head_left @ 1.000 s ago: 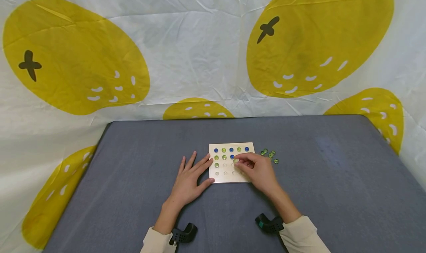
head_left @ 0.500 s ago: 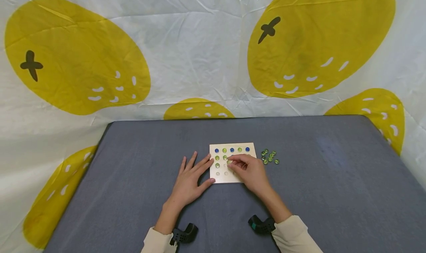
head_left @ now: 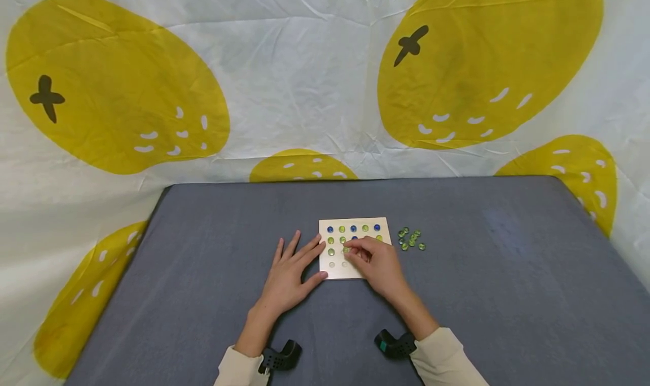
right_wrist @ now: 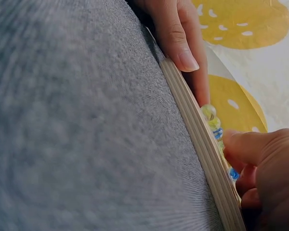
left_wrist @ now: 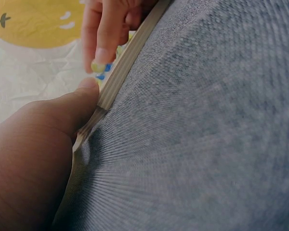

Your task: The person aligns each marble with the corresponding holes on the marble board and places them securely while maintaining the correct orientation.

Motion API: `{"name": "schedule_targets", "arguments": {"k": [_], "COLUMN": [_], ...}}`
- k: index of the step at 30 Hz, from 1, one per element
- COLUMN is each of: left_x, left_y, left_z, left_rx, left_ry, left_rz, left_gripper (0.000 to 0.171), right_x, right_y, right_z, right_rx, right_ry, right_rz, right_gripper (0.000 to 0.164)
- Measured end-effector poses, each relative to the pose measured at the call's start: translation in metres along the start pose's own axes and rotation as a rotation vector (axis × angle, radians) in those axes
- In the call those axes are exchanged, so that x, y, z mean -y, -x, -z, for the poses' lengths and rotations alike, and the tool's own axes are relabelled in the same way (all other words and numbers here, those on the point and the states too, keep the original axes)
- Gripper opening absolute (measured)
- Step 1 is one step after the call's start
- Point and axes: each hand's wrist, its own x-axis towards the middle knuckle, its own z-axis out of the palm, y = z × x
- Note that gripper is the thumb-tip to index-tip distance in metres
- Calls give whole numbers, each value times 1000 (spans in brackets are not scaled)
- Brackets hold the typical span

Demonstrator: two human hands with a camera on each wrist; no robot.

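A light wooden board (head_left: 337,275) with rows of round hollows lies on the grey cloth. Green glass marbles (head_left: 342,229) and blue glass marbles (head_left: 330,229) sit in its far rows, with two more green ones at the left of the third row, one under my fingers. My left hand (head_left: 286,279) lies spread against the board's left side, its thumb (left_wrist: 89,89) at the near corner. My right hand (head_left: 383,266) is over the board, thumb and index finger pinching a green marble (left_wrist: 97,66) at the third row's second hollow. The hand hides the board's right part.
Several loose green marbles (head_left: 412,242) lie on the table (head_left: 487,295) just right of the board. A white cloth (head_left: 299,81) with yellow fruit shapes hangs behind the table's far edge. Black wrist devices (head_left: 284,356) are worn on both arms.
My right hand has moved left across the board with the green marble, from near the middle columns to the second column, and lowered it there. The left hand has stayed in place.
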Motion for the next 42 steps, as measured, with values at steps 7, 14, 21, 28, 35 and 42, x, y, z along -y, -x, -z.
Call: {"name": "schedule_targets", "arguments": {"k": [7, 14, 21, 28, 35, 42], "left_x": [1, 0, -1, -1, -1, -1], "left_y": [0, 0, -1, 0, -1, -2], "left_z": [-1, 0, 0, 0, 0, 1], "left_rx": [-5, -10, -16, -14, -12, -18], "left_ry": [-8, -11, -3, -7, 1, 6], "left_rz": [4, -3, -8, -6, -9, -12], "left_gripper": [61, 61, 60, 61, 61, 60], "right_x": [0, 1, 3, 5, 5, 6], "right_y": [0, 0, 0, 0, -1, -1], "right_z": [-2, -4, -3, -4, -4, -3], "right_rx": [-5, -18, -14, -12, -15, -12], "right_ry": [65, 99, 103, 107, 102, 100], "right_rz": [48, 47, 25, 5, -8, -7], "right_gripper": [15, 15, 17, 17, 17, 17]}}
